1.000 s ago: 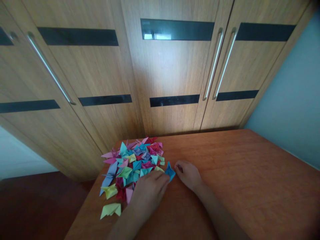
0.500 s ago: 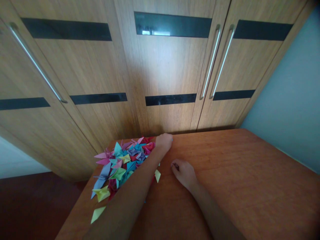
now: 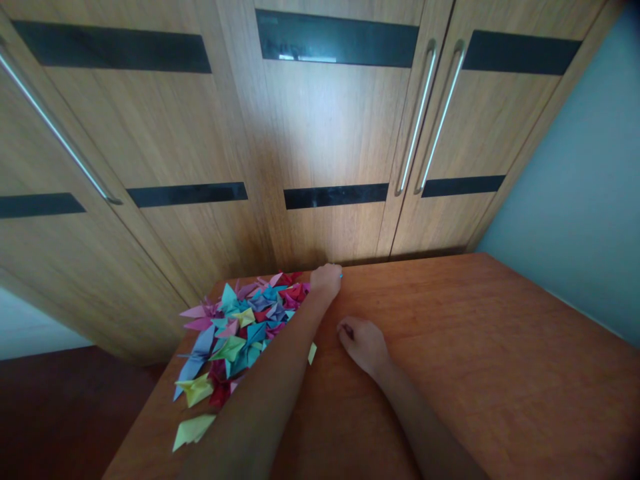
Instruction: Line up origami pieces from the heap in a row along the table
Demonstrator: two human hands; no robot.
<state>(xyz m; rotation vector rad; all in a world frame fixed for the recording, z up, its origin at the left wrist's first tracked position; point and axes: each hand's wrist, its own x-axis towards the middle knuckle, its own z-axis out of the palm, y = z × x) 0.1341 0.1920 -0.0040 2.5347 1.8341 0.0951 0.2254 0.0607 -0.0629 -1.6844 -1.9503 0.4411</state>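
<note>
A heap of folded paper pieces in pink, red, blue, teal, green and yellow [image 3: 257, 332] lies on the left part of the wooden table. My left hand [image 3: 327, 279] is closed at the table's far edge, just right of the heap; a tiny blue bit shows at its fingers, too small to name. Lower and to the right, my right hand [image 3: 364, 342] rests on the tabletop with its fingers curled together; whatever they may hold is hidden. A pale yellow piece [image 3: 312, 353] shows beside my left forearm, which covers part of the heap.
The brown table [image 3: 475, 347] stretches to the right. Behind it stands a wooden wardrobe [image 3: 330, 133] with dark strips and long metal handles, close against the far edge. A pale blue wall [image 3: 580, 200] is at the right.
The view has shifted slightly, so the heap and wardrobe appear a little further left. Both hands keep nearly the same closed pose and place on the table.
</note>
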